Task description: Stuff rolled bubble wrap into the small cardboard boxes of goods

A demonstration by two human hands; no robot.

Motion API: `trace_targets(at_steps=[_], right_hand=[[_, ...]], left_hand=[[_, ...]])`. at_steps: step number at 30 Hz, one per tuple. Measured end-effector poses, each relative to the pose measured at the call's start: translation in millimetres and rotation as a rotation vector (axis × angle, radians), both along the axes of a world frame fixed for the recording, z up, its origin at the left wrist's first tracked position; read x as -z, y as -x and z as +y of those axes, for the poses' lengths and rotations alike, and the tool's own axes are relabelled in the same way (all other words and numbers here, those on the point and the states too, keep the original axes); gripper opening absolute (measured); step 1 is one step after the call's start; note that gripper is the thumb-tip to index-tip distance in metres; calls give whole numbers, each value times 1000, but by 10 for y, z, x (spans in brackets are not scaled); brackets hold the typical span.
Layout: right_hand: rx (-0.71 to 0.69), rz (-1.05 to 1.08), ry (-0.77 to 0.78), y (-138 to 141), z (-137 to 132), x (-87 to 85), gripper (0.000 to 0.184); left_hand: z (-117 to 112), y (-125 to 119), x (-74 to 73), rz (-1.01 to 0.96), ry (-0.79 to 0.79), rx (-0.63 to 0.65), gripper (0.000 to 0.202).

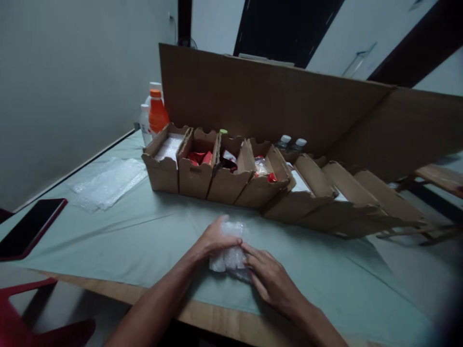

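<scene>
A small bundle of clear bubble wrap (231, 253) lies on the pale green table cover (144, 231) near the front edge. My left hand (215, 238) curls over the top and left side of the bundle, fingers closed on it. My right hand (267, 277) presses against its right side with fingers bent around the wrap. What is inside the wrap is hidden.
A row of open cardboard bins (217, 168) stands behind the hands, some holding red and clear packets. A tall cardboard sheet (271, 101) backs them. Orange and white bottles (157, 113) stand at back left. Bubble wrap sheets (108, 183) and a dark phone (31, 226) lie left.
</scene>
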State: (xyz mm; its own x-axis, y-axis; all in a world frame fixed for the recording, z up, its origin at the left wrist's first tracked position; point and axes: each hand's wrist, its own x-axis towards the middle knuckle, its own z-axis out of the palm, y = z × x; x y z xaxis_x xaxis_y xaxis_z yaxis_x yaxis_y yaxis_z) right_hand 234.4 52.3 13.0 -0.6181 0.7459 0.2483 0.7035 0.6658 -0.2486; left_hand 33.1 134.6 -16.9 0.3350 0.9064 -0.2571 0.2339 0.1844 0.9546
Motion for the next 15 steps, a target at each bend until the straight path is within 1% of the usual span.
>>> trace_targets(at_steps=[2,3,4,5,7,8,9,10,11,12,13,15], right_hand=[[-33,-16,56,-36,141,-343,23],[-20,1,46,-11,254,-552,20],[11,35,4,59,393,-775,20],[45,66,-40,179,555,-1002,22],[59,76,-106,574,929,-1426,22],[30,63,-143,838,1134,-1602,22],[11,12,-167,1129,1346,-1743,23],[21,-65,-174,1434,1560,-1842,23],[25,-147,-173,1737,1770,-1899,23],[20,-258,-148,2022,1972,-1915,23],[10,-373,-99,2278,2159,-1893,22],[-28,-471,-20,2674,2469,-1767,12]], left_hand=[[-1,-21,-34,57,2,0,89],[7,-29,-46,67,6,-2,85],[18,-34,-56,71,10,-8,82],[31,-37,-62,78,10,-13,80],[55,-41,-64,91,19,-23,78],[64,-44,-62,96,26,-26,76],[71,-48,-57,102,37,-29,74],[77,-54,-51,103,50,-29,71],[83,-61,-45,97,66,-26,69],[90,-69,-36,86,80,-28,68],[98,-78,-26,71,91,-34,66],[116,-95,4,24,106,-48,60]])
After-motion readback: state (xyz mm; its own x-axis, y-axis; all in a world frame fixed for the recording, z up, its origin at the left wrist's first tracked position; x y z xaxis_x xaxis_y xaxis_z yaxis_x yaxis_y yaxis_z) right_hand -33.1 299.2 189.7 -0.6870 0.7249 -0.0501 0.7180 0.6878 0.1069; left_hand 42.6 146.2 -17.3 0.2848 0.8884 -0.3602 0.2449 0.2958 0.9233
